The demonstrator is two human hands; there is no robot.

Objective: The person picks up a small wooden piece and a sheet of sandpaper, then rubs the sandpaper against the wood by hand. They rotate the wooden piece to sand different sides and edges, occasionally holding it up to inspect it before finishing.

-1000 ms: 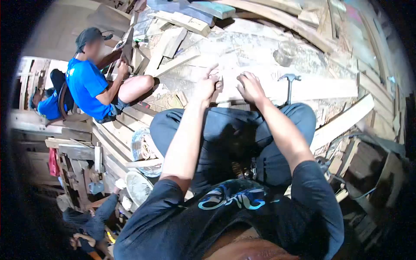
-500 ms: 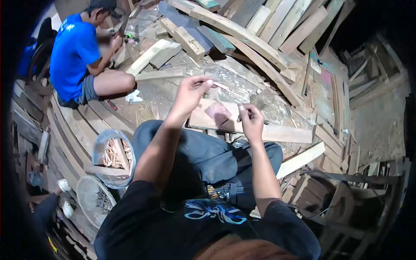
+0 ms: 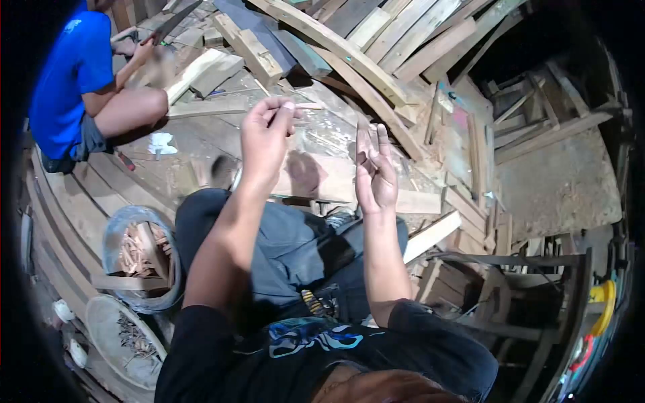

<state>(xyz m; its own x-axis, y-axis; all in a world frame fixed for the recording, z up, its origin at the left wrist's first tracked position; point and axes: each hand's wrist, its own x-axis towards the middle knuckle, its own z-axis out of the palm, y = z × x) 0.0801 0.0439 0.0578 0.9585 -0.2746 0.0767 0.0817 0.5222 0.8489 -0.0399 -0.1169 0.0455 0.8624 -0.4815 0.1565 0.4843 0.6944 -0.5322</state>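
My left hand (image 3: pixel 269 131) is closed, pinching a thin wooden stick (image 3: pixel 309 106) between thumb and fingertips above the floor. To its right, my right hand (image 3: pixel 376 178) is raised palm up with its fingers apart; some of them are in shadow, and no held thing shows in it. Below both hands, a pale wooden board (image 3: pixel 339 180) lies across in front of my crossed legs. A reddish square patch (image 3: pixel 317 178) on the board is mostly covered by a hand's shadow.
A bucket of small wood pieces (image 3: pixel 144 303) and a basin with dark bits (image 3: pixel 111 349) stand at my left. A co-worker in blue (image 3: pixel 77 64) sits at upper left with a saw (image 3: pixel 176 21). Stacked timber (image 3: pixel 396 40) lies ahead.
The view has swung right, so the surroundings sit further left. My right hand has gone from a pinch to spread, upturned fingers. My left hand still holds the stick.
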